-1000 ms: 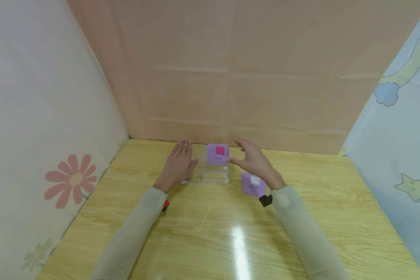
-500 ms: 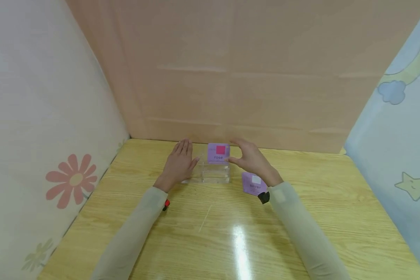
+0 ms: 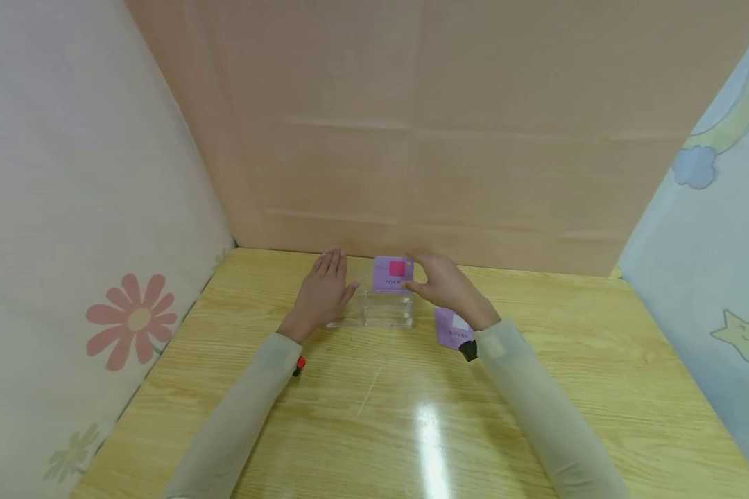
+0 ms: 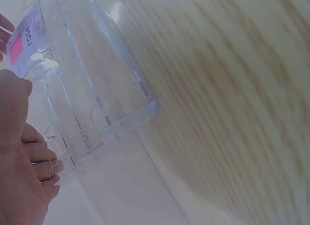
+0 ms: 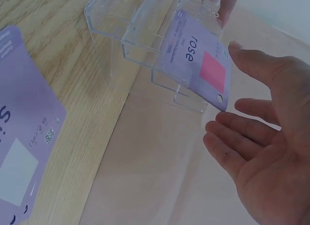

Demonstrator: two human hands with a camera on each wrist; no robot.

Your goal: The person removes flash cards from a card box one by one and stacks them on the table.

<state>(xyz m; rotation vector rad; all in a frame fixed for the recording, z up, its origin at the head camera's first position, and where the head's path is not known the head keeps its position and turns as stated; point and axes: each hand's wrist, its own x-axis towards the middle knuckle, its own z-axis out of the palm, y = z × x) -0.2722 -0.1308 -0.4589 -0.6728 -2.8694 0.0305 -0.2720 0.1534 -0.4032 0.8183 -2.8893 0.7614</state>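
A clear plastic tiered stand (image 3: 387, 312) sits near the back of the table. In its right half a purple "rose" card (image 3: 384, 270) with a pink square stands upright. My left hand (image 3: 322, 296) lies flat along the stand's left side, its fingertips (image 4: 51, 171) at the clear edge in the left wrist view. My right hand (image 3: 447, 283) is around the card's right edge, thumb in front and fingers behind. In the right wrist view these fingers (image 5: 227, 133) are spread, pinching nothing. A purple "silver" card (image 5: 29, 108) lies beside the stand, partly covered by the right wrist.
The wooden table (image 3: 324, 430) meets a tan backdrop (image 3: 412, 173) just behind the stand. Patterned side panels rise at left and right. A black wristband (image 3: 467, 350) is on the right wrist, and a small red-and-black piece (image 3: 299, 364) shows by the left wrist.
My right hand has shifted a little left, its fingers closing in around the rose card's edge. My left hand stays at the stand. The view has shifted slightly.
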